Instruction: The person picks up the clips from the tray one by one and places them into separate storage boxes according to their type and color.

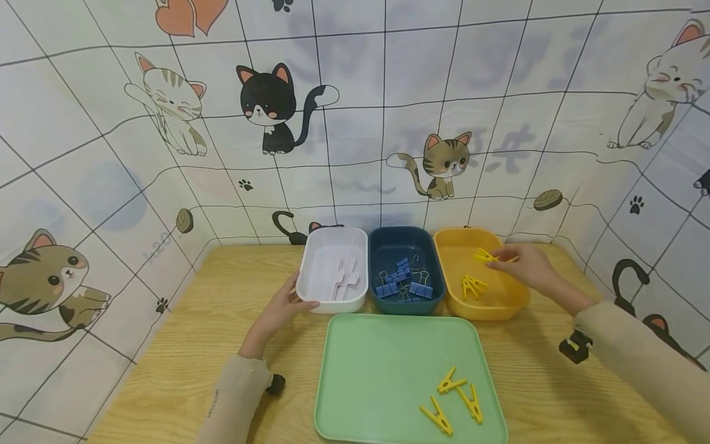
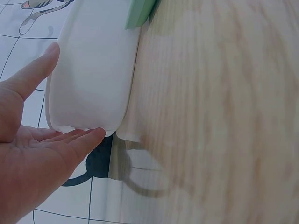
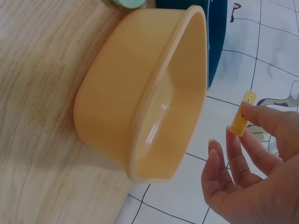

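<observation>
My right hand [image 1: 524,265] pinches a yellow clothespin [image 3: 241,123] between thumb and fingertips, above the yellow bin [image 1: 507,308]. Inside that bin lie more yellow clothespins [image 1: 473,286]. With thumb and fingers spread fairly straight, my left hand [image 1: 283,308] touches the near left corner of the white bin [image 1: 333,306]. Several pale clips [image 1: 346,275] lie in the white bin. On the green tray [image 1: 383,376] in front are three yellow clothespins [image 1: 437,417], toward its near right part.
Between the white and yellow bins stands a dark blue bin [image 1: 388,240] with several blue binder clips [image 1: 420,290]. All three bins line up on the wooden table [image 1: 249,271], behind the green tray. A cat-patterned tiled backdrop [image 1: 355,135] rises behind and beside the table.
</observation>
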The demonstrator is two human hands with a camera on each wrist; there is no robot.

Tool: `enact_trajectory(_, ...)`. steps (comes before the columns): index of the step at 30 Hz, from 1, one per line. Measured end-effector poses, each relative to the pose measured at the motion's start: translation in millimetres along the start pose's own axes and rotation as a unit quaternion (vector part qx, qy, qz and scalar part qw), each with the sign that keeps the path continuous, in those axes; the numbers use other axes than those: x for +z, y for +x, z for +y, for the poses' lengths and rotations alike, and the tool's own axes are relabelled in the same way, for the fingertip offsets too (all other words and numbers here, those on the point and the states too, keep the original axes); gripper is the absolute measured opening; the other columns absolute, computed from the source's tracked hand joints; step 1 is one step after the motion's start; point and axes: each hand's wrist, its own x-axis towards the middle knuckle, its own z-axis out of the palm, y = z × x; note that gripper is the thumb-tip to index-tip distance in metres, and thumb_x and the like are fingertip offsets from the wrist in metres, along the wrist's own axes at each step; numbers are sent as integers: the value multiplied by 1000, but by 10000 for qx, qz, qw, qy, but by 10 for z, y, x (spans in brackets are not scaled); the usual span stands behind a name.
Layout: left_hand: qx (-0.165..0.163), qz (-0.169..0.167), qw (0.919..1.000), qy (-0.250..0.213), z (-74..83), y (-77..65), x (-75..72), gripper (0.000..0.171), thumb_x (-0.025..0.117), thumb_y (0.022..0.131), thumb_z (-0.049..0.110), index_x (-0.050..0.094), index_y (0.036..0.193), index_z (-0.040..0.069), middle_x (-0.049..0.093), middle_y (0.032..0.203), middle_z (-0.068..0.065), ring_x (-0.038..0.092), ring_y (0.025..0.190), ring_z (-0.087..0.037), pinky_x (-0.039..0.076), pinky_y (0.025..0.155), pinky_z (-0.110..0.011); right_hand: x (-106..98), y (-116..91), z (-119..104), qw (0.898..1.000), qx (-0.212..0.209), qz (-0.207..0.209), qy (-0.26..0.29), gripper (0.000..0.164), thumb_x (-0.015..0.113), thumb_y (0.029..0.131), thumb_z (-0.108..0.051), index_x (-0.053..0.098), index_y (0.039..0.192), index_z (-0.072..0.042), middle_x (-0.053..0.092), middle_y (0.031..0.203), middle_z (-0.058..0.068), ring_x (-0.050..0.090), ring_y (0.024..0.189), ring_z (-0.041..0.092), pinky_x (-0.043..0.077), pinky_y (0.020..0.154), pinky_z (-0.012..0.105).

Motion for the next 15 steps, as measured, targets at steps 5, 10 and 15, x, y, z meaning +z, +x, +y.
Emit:
enact_trajectory(5,-59,33,10000,-26,0,-3,2,95,76,98,12,14,170,12,18,175,-19,30,156,-49,38,120,-61,-26,52,20,10000,-49,25,-51,45,74,100,-23,67,124,14,68,112,33,64,105,48,55,69,29)
enact_trajectory(10,-44,14,10000,33,3,-2,-2,96,75,98,11,13,170,9,18,174,-22,30,155,-50,39,120,-61,-49,109,36,9999,5,28,-108,46,74,100,-24,66,124,15,68,112,33,63,104,47,54,69,31)
enact_trajectory(15,-29,26,10000,28,13,0,-3,95,76,98,11,13,170,9,18,174,-22,30,155,-50,38,120,-61,-59,138,28,9999,61,-25,-78,46,74,100,-23,66,124,15,66,115,35,63,105,47,56,71,33)
